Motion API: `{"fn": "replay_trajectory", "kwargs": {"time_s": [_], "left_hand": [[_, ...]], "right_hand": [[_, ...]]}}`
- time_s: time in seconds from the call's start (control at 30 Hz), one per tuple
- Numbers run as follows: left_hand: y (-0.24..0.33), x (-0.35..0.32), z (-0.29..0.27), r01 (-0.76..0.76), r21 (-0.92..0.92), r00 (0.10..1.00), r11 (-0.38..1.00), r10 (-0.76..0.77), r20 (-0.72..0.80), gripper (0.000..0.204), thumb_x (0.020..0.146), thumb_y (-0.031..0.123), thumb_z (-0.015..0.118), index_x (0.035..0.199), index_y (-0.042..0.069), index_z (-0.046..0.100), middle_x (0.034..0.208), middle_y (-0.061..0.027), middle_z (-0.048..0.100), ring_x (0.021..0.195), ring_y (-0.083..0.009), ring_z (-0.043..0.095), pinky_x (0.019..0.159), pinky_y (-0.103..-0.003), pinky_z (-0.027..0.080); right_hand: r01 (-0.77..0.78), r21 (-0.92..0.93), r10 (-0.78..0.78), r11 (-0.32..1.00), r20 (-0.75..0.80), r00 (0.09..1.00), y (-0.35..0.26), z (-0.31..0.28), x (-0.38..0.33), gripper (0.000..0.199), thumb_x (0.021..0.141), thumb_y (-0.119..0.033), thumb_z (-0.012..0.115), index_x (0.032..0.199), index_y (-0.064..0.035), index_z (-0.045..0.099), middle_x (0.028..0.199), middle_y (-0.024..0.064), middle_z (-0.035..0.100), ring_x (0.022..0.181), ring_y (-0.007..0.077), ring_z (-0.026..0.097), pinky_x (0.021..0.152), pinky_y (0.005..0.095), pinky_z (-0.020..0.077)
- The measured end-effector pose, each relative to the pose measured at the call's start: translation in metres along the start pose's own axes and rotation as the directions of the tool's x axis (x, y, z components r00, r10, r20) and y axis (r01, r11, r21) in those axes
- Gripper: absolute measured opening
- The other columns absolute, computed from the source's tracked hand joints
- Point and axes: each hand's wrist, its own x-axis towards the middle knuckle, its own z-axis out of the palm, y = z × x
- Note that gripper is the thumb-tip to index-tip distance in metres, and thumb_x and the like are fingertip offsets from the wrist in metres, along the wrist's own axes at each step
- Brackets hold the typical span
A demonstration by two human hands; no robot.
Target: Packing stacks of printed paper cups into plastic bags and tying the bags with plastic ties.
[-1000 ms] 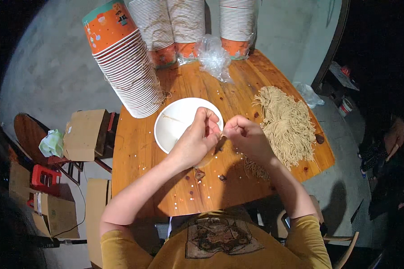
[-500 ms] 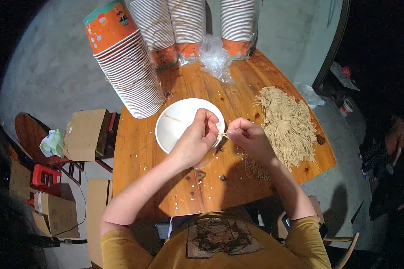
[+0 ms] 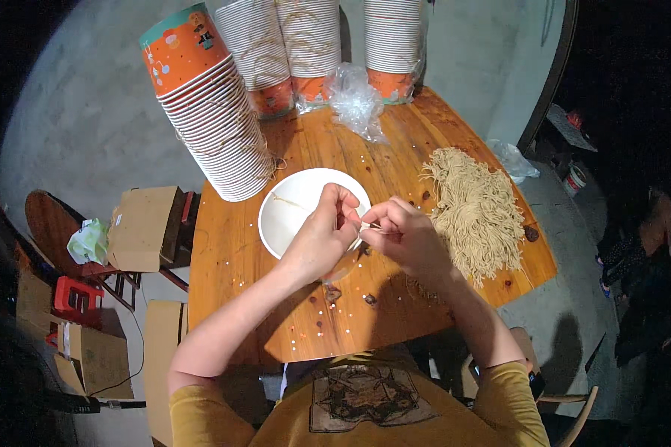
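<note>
My left hand (image 3: pixel 326 232) and my right hand (image 3: pixel 405 235) meet over the right rim of a white paper bowl (image 3: pixel 289 216) on a wooden table (image 3: pixel 238 290). Both pinch a short piece of pale string (image 3: pixel 370 225) stretched between their fingertips. A single strand lies inside the bowl. A heap of cut pale string (image 3: pixel 476 211) lies on the table just right of my right hand.
Tall stacks of orange-and-white paper bowls (image 3: pixel 216 119) stand along the far edge, with crumpled clear plastic (image 3: pixel 356 100) between them. A cardboard box (image 3: pixel 142 227) rests on a stool at the left. More boxes and a red crate (image 3: pixel 74 296) sit on the floor.
My hands have stayed together over the bowl's rim, with only small finger movements on the string. Nothing else has moved.
</note>
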Motion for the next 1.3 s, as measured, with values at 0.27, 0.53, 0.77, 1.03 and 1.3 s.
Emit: {"fn": "replay_trajectory", "kwargs": {"time_s": [0.27, 0.53, 0.77, 1.03, 1.3], "left_hand": [[0.006, -0.004, 0.004, -0.079, 0.104, 0.996, 0.991, 0.083, -0.039, 0.018, 0.09, 0.002, 0.05, 0.103, 0.002, 0.037, 0.085, -0.012, 0.051, 0.078, -0.0243, 0.056, 0.071, -0.035, 0.045], [-0.002, -0.005, 0.011, -0.298, 0.368, 0.938, 0.881, 0.341, -0.056, 0.017, 0.091, -0.001, 0.048, 0.103, 0.002, 0.036, 0.09, -0.0106, 0.046, 0.081, -0.0193, 0.051, 0.074, -0.031, 0.044], [0.007, -0.004, 0.008, -0.204, 0.225, 0.97, 0.953, 0.227, -0.082, 0.013, 0.088, -0.003, 0.048, 0.096, -0.001, 0.038, 0.088, -0.0193, 0.05, 0.086, -0.0356, 0.052, 0.076, -0.04, 0.043], [0.007, -0.01, 0.012, -0.41, 0.565, 0.874, 0.715, 0.486, 0.02, 0.03, 0.068, -0.006, 0.058, 0.093, 0.0, 0.042, 0.087, -0.0186, 0.043, 0.082, -0.036, 0.045, 0.072, -0.042, 0.038], [-0.003, -0.019, -0.017, -0.377, 0.631, 0.887, 0.678, 0.46, 0.035, 0.023, 0.082, 0.007, 0.062, 0.097, 0.0, 0.047, 0.082, -0.0163, 0.053, 0.078, -0.0342, 0.052, 0.069, -0.043, 0.042]], "right_hand": [[0.139, -0.132, -0.154, 0.981, -0.112, 0.982, 0.006, 0.008, -0.004, 0.011, 0.078, -0.01, 0.065, 0.085, -0.0071, 0.057, 0.072, 0.0079, 0.048, 0.061, 0.0231, 0.051, 0.057, 0.0354, 0.0426], [0.152, -0.253, -0.179, 0.955, -0.087, 0.98, 0.015, 0.014, -0.01, 0.018, 0.077, -0.013, 0.065, 0.089, -0.0106, 0.051, 0.08, 0.0106, 0.053, 0.072, 0.0315, 0.059, 0.06, 0.0409, 0.0478], [0.156, -0.126, -0.173, 0.98, -0.138, 0.975, 0.006, 0.015, -0.01, 0.019, 0.077, -0.012, 0.065, 0.088, -0.0089, 0.05, 0.077, 0.0098, 0.052, 0.071, 0.03, 0.058, 0.06, 0.0392, 0.048], [0.148, -0.169, -0.162, 0.974, -0.076, 0.984, 0.008, 0.012, -0.018, 0.016, 0.079, -0.011, 0.064, 0.09, -0.0096, 0.052, 0.077, 0.0081, 0.052, 0.071, 0.027, 0.059, 0.061, 0.0372, 0.0485], [0.28, -0.047, -0.27, 0.959, 0.157, 0.95, 0.02, -0.02, 0.002, 0.005, 0.082, -0.01, 0.064, 0.085, -0.0065, 0.062, 0.075, 0.0057, 0.053, 0.071, 0.0209, 0.055, 0.064, 0.0295, 0.0448]]}}
